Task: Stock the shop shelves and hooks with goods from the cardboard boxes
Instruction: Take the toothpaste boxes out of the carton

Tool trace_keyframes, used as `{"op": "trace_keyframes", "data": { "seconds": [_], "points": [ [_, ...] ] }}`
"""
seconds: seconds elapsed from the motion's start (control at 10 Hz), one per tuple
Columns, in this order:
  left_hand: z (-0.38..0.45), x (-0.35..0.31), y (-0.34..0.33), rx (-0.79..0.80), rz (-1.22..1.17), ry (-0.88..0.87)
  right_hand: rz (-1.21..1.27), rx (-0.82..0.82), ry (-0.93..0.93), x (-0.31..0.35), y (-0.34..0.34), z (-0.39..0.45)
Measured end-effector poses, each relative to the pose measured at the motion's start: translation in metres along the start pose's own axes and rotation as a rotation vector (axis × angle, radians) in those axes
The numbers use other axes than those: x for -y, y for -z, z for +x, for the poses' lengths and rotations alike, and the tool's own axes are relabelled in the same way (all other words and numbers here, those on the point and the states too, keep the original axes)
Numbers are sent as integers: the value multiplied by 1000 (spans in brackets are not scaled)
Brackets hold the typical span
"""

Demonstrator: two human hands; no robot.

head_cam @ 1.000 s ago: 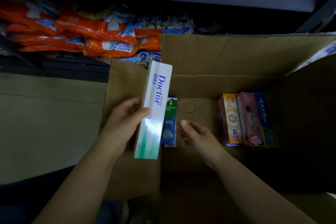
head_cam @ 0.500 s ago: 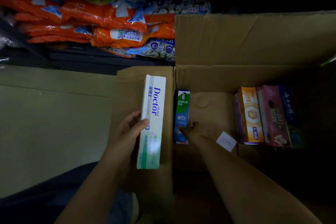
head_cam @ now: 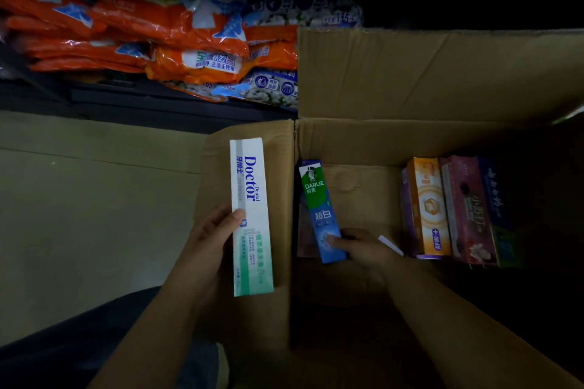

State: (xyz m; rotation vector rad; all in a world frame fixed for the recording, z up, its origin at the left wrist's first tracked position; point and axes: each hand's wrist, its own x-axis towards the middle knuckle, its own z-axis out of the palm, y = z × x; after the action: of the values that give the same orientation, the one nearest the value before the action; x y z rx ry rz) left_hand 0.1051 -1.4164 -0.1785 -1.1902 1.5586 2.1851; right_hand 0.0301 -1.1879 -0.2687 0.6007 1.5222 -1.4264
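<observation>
An open cardboard box (head_cam: pixel 410 73) stands in front of me. My left hand (head_cam: pixel 211 237) grips a white Doctor toothpaste carton (head_cam: pixel 251 215) over the box's left flap. Inside the box, my right hand (head_cam: pixel 363 246) grips the lower end of a green and blue Darlie toothpaste carton (head_cam: pixel 320 211), which leans tilted by the left wall. A pinkish carton (head_cam: pixel 305 237) lies partly hidden behind it. At the right of the box stand an orange carton (head_cam: pixel 428 205), a pink carton (head_cam: pixel 467 208) and a blue carton (head_cam: pixel 496 193).
Orange and blue plastic bags (head_cam: pixel 158 41) are stacked on a low dark shelf (head_cam: pixel 126 98) behind the box's left side. A small white slip (head_cam: pixel 390 245) lies in the box near my right hand. Bare floor (head_cam: pixel 79 215) stretches to the left.
My right hand has reached down into the box and closed on the Darlie carton, which now tilts. The view has dropped lower; my left hand still holds the Doctor carton.
</observation>
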Motion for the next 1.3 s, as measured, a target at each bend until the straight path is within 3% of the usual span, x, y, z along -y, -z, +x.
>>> {"op": "trace_keyframes", "data": {
  "seconds": [0.2, 0.3, 0.4, 0.6, 0.7, 0.8, 0.9, 1.0, 1.2, 1.3],
  "points": [
    [2, -4, -6, -8, 49, -6, 245, 345, 99, 37, -3, -75],
    [1, -8, -8, 0, 55, -33, 80, 408, 241, 49, -29, -95],
    [2, -10, -12, 3, 5, -56, -200, 328, 407, 57, -54, -103],
    [-8, -17, -19, 180, -56, -65, -298, 136, 582, 54, -78, -104],
    [-10, -17, -18, 200, -107, -107, -356, 175, 611, 51, -78, -105],
    [-7, -19, -18, 134, -110, -149, -140, 122, 534, 40, -69, -90],
    [-8, -22, -15, 110, -94, -129, -155, -171, 310, 15, -39, -39],
    [-8, -18, -10, 92, -64, -82, -335, -254, 156, -4, -16, 11],
    [-3, -8, -6, 78, -119, -31, -507, -207, 116, -26, -28, 78],
    [-1, -8, -5, 94, -182, -5, -400, -206, 57, -26, -46, 74]
  ]
}}
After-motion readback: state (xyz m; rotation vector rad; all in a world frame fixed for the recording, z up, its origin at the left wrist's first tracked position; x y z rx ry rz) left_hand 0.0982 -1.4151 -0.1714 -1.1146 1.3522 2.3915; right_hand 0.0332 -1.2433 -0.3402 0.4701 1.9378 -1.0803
